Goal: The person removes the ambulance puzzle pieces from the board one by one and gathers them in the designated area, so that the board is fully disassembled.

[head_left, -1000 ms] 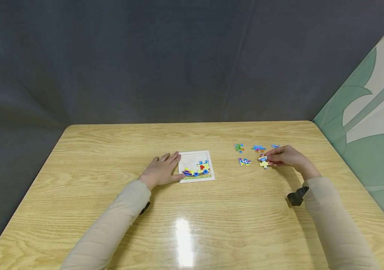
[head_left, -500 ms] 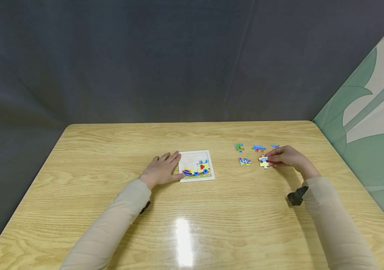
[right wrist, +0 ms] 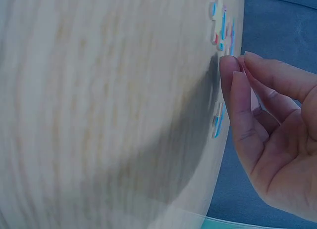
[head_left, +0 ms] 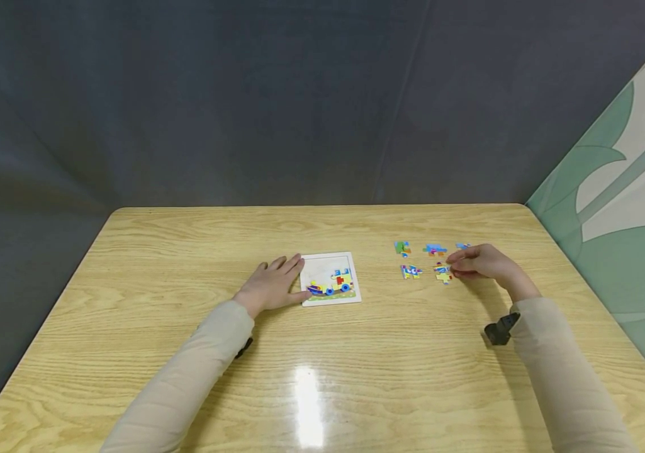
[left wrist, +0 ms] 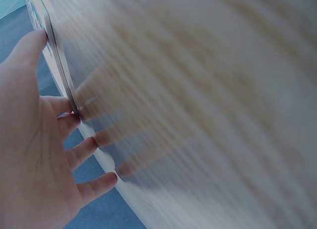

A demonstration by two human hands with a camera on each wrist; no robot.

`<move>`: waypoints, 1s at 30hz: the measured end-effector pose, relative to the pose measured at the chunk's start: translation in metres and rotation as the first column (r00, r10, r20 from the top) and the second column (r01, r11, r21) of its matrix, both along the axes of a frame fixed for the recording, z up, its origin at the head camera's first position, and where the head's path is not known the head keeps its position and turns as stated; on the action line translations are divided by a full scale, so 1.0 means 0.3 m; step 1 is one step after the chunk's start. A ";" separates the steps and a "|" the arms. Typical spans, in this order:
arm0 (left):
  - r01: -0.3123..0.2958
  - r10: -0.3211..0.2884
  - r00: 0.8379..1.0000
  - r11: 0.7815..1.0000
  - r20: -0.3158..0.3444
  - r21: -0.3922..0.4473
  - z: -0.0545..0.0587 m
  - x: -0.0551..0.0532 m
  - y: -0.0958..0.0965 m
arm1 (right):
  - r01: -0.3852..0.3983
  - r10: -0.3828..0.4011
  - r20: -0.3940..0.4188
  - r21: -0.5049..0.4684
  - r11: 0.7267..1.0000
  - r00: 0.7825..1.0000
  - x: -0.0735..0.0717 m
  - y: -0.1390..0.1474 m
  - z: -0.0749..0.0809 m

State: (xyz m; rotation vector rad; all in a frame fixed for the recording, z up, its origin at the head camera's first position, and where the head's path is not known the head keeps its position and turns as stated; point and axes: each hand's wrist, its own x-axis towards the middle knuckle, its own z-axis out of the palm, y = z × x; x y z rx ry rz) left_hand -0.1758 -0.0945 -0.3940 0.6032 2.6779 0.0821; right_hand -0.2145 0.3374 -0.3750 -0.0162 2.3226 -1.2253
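Note:
My left hand [head_left: 268,289] lies with fingers spread at the left side of a white puzzle tray [head_left: 357,296], its thumb on the lower left border. In the left wrist view its fingertips [left wrist: 110,178] touch the table beside the tray's edge. Joined pieces showing a yellow and blue vehicle [head_left: 330,286] fill the tray's lower part. On the right, my right hand [head_left: 483,267] is beside a yellow puzzle piece [head_left: 443,275] lying on the table. Its thumb and fingers are bent close together, and nothing shows between them in the right wrist view.
Loose puzzle pieces lie around the right hand: a green one [head_left: 402,248], a blue and pink one [head_left: 434,249], a blue one [head_left: 462,245] and a multicoloured one [head_left: 411,272]. A dark curtain [head_left: 243,113] hangs behind the wooden table [head_left: 379,365].
The yellow piece, earlier tilted in the right fingers, now lies flat on the table, let go. The right hand stays close beside it. The left hand and tray have not moved.

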 end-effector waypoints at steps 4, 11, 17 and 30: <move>-0.001 0.001 1.000 1.000 0.000 0.006 0.001 0.002 0.000 | 0.004 -0.004 -0.034 0.002 1.000 0.999 0.001 -0.009 0.013; -0.001 0.001 1.000 1.000 -0.002 0.017 0.005 0.003 -0.003 | -0.011 0.016 -0.107 0.043 0.999 0.994 -0.003 -0.065 0.026; -0.005 0.005 1.000 1.000 0.005 0.012 0.008 0.006 -0.005 | -0.018 0.025 -0.176 0.045 0.999 0.984 0.003 -0.141 0.049; 0.005 -0.005 1.000 1.000 -0.009 0.009 -0.006 -0.005 -0.003 | -0.028 0.026 -0.220 -0.009 1.000 0.975 0.003 -0.294 0.071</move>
